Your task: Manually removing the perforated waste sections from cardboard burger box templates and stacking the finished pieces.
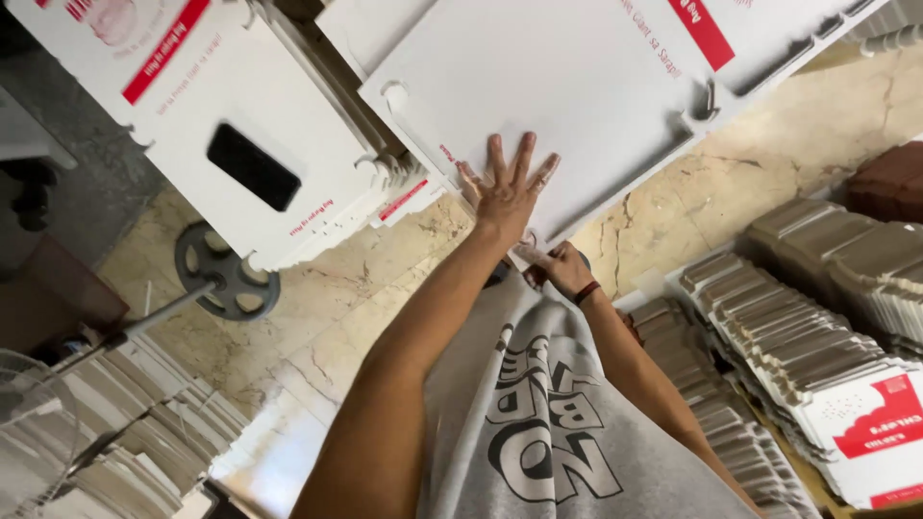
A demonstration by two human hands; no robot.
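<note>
I press my left hand [508, 190], fingers spread wide and flat, on the smooth white flat cardboard blank [538, 91], a die-cut sheet with notched tabs lying on the veined marble floor [317, 317]. My right hand [558, 267], just below the blank's near corner, pinches its edge with curled fingers. To the blank's left lies a stack of like blanks [240, 144]; to its lower right, rows of folded grey-brown cartons [798, 317].

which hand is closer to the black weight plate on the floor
Left. The left hand lies flat on the white cardboard sheet, right of the weight plate; the right hand grips the sheet's near edge, farther right.
</note>
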